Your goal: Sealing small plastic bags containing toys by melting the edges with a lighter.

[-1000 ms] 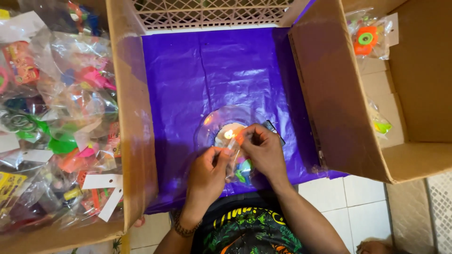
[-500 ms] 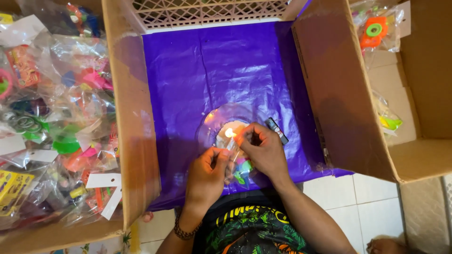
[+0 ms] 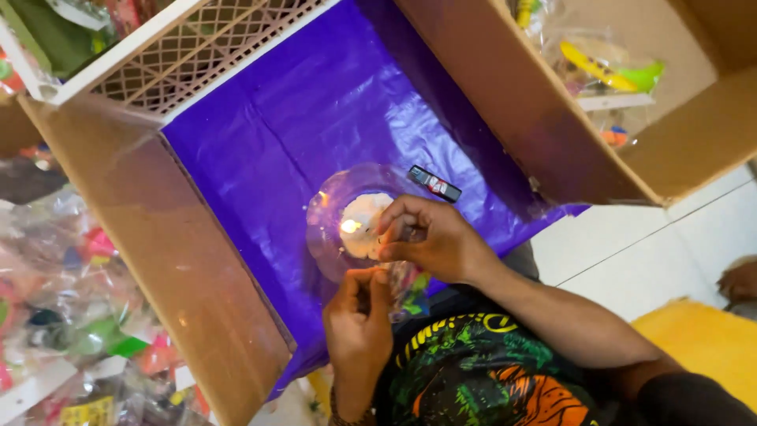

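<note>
View has swung left since earlier; our left hand [image 3: 359, 319] and right hand [image 3: 426, 237] pinch a clear packet [image 3: 406, 284] over purple sheet [image 3: 315, 118], cardboard boxes [image 3: 189, 268] flanking, white tiled floor [image 3: 631, 244]

Both hands [image 3: 394, 276] pinch a clear packet [image 3: 406, 280] over purple sheet [image 3: 300, 118].

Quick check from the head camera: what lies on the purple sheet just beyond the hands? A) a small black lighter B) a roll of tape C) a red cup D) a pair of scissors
A: a small black lighter lies on the purple sheet, just past the right hand.
</note>
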